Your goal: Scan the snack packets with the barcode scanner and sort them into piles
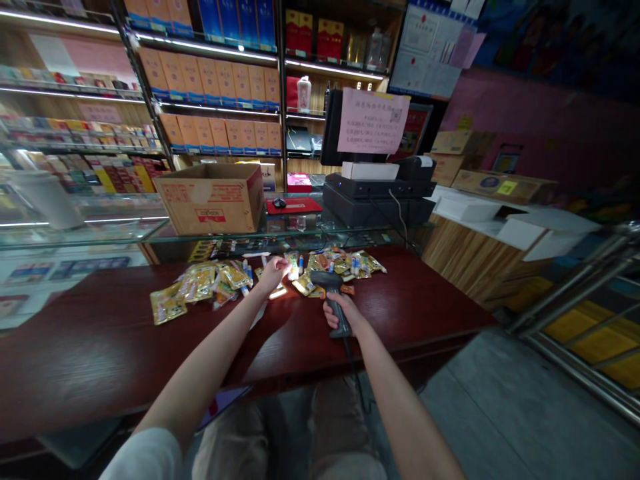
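Observation:
My right hand is wrapped around the grip of a dark barcode scanner, its head turned to the left. Just left of the scanner head, my left hand has its fingers pinched on a small packet, which is brightly lit; its print is too small to read. Under and left of that hand lies a pile of gold snack packets mixed with small white-and-blue tubes. More gold packets lie behind the scanner, on the right.
The dark red wooden table spans the front. Behind it, a glass counter carries an open cardboard box, a mouse and a monitor with a pink paper sign. The scanner cable hangs over the table edge near my legs.

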The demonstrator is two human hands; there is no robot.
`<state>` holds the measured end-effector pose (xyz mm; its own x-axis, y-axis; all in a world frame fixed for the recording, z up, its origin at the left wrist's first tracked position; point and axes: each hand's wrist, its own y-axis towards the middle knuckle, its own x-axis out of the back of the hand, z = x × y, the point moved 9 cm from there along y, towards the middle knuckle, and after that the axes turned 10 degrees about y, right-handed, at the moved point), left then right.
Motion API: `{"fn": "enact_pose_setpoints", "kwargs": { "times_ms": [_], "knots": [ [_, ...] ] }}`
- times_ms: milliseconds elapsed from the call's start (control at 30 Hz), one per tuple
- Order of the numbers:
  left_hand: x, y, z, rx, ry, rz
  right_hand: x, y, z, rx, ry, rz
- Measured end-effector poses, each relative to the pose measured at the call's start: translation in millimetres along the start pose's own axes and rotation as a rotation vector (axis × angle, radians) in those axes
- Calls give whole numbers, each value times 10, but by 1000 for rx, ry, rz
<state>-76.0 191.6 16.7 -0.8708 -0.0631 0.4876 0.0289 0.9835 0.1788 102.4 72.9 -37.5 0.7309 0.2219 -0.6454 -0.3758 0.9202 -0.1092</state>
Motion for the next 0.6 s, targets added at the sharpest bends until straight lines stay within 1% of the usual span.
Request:
{"fn": "enact_pose_setpoints", "kwargs": {
  "times_ms": [67, 167, 233, 300, 367, 400, 467, 567, 600],
  "knots": [
    [109, -25, 30, 15, 185, -40, 10, 4, 2, 14, 11, -7],
    [363, -88, 56, 12, 650, -134, 23, 17, -2, 24, 23, -15],
    [530, -142, 77, 12, 893, -183, 30, 26, -3, 27, 26, -23],
    [685, -198, 96, 29, 1062, -239, 38, 34, -1, 33, 29, -34],
    [767, -238, 92, 28, 1151, -268, 48, 41, -2, 34, 33, -45],
    [761, -245, 70, 3, 1170, -263, 53, 45, -3, 34, 35, -50],
    [634, -233, -19, -104, 1174, -205, 58, 54, -11, 26, 31, -49],
    [252, -174, -233, -314, 1129, -82, 66, 69, -14, 22, 26, -36],
    [111, -139, -294, -355, 1102, -47, 71, 74, -15, 21, 25, -33]
  ]
}}
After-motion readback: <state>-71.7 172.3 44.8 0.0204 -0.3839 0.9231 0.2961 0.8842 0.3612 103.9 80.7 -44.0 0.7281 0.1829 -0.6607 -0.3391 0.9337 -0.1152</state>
